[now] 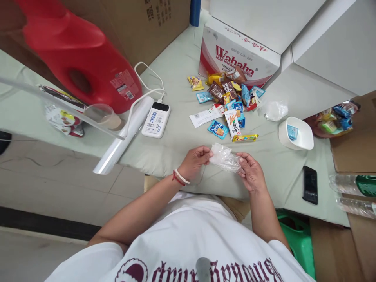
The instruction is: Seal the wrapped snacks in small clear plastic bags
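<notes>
- Left hand [195,159]: fingertips pressed together in a pinch on the left edge of the small clear crumpled plastic bag [225,157]. The wrist carries one white bead bracelet and one red cord.
- Right hand [252,171]: thumb and fingers closed on the right edge of the same bag.
- Bag location: held between both hands, just above the near edge of the pale green cloth-covered surface [182,137], in front of the person's chest.
- Risk, tearing: the film looks thin and creased. Opposed pulling by both hands could probably split it.
- Risk, slipping: each grip covers only an edge. A loosened pinch could let the bag drop to the surface or over its near edge to the floor.
- Risk, knock-over: the loose pile of small coloured snack packets [227,105] lies beyond the hands. A forward reach could scatter it or nudge the white plastic bowl [296,135] to the right.
- Count, bags: one clear bag in hand; one further crumpled clear bag [274,110] near the bowl.
- Count, packets: more than a dozen in the pile, exact number not readable; one blue packet inside the bowl.
- Count, other items: one white power bank [156,119] with a white cable, one black phone [310,184], one red plastic jug [79,55], one white-and-red printed carton [235,58].
</notes>
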`<state>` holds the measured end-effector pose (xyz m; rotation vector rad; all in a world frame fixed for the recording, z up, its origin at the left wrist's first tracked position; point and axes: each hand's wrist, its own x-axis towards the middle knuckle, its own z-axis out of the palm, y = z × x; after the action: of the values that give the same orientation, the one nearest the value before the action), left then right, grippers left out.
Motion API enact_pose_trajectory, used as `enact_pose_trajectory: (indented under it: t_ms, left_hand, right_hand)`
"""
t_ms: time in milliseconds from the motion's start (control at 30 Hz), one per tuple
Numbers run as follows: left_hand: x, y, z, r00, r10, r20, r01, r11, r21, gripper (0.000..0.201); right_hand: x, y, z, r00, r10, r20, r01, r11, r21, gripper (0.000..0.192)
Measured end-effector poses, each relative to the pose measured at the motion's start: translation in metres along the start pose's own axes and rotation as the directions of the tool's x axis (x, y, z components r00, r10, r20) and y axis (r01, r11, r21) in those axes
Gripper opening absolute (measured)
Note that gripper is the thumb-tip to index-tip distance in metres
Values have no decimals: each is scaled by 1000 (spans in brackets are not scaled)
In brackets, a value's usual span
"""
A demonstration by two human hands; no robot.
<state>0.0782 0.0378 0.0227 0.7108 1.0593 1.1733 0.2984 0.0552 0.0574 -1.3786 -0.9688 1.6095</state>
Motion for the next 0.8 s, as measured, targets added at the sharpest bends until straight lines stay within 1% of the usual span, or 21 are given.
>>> enact_pose_trajectory:
  t_ms: [100,133,167,200,233,267,300,333,367,400,433,467,500,533,600,667,733,767,800]
  left_hand:
    - [4,4,-18,996,-44,-73,42,999,-35,50]
    - [4,6,-22,993,-43,-111,40,999,-34,48]
    - [3,9,-25,986,-15,-164,14,1000,-11,46]
    - [1,11,-27,975,41,-217,-33,999,43,44]
    - [-2,14,-26,962,120,-246,-93,988,122,41]
    - [-7,16,-23,953,204,-226,-156,965,213,38]
    - [-12,18,-17,950,272,-153,-218,929,299,36]
    - [-17,19,-9,948,314,-47,-275,886,373,36]
    - [-22,19,1,942,332,56,-322,840,437,38]
    - [-25,18,11,932,338,131,-357,791,497,41]
    - [-27,16,21,925,345,162,-374,739,560,44]
    - [-28,14,30,922,348,168,-373,691,619,44]
    - [-26,12,37,926,339,165,-359,656,664,40]
    - [-23,12,41,934,312,173,-341,642,686,32]
    - [-15,16,41,946,238,222,-325,672,665,19]
    - [-8,27,32,944,214,252,-326,726,605,17]
    - [-4,43,22,947,233,223,-319,782,536,16]
    - [-4,52,19,951,238,196,-306,810,501,17]
    - [-5,59,18,958,232,168,-285,837,467,21]
  right_hand:
    - [-2,0,-13,999,53,8,-53,998,-35,44]
    - [-3,1,-15,998,69,8,-69,997,-40,43]
    - [-4,2,-16,997,77,4,-77,996,-39,42]
    - [-5,3,-16,997,79,3,-79,996,-33,41]
    - [-6,4,-16,997,78,6,-78,997,-26,40]
    - [-7,5,-14,997,75,17,-75,997,-20,40]
    - [-7,5,-12,997,70,33,-69,997,-18,40]
    - [-8,6,-8,997,63,52,-62,998,-20,40]
    - [-8,6,-5,996,54,70,-52,998,-25,41]
    - [-9,5,-1,996,40,85,-37,999,-32,42]
    - [-10,3,2,995,22,94,-19,999,-39,43]
    - [-11,0,4,995,2,102,3,999,-48,44]
    - [-12,-4,5,993,-20,113,28,997,-65,45]
    - [-13,-10,5,991,-49,127,61,994,-96,44]
    - [-16,-24,1,979,-127,159,159,966,-204,43]
    - [-20,-42,-7,955,-221,196,279,894,-351,37]
    - [-22,-58,-15,929,-297,221,368,806,-464,30]
    - [-23,-63,-17,919,-331,214,394,780,-486,27]
    - [-22,-67,-18,911,-365,191,411,773,-484,26]
